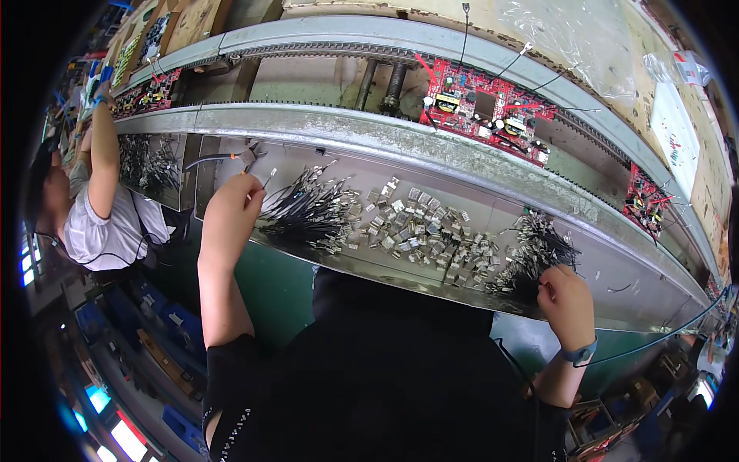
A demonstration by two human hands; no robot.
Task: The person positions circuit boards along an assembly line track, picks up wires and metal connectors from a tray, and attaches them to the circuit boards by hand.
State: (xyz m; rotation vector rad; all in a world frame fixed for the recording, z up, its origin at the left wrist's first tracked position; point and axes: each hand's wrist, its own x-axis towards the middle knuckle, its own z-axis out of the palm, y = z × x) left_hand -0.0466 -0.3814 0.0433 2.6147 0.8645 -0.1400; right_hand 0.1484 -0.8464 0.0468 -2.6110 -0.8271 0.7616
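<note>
My left hand (231,206) is closed at the left part of the metal tray (616,300), its fingers pinched on a short wire lead (269,179) with a pale metal end. Just right of it lies a heap of black wire leads (308,212) with silver tips. At the tray's right part my right hand (568,304) is pinched closed at the edge of a second heap of black leads (531,246). What its fingers hold, if anything, is hidden. Between the heaps many small silver metal connectors (419,219) lie loose.
Orange-and-black-handled cutters (248,156) lie beyond my left hand. Past the tray, a rail conveyor (308,119) carries red circuit boards (485,108) with upright wires. A co-worker (100,208) sits at the left. A blue cord (647,348) runs from my right wristband (580,352).
</note>
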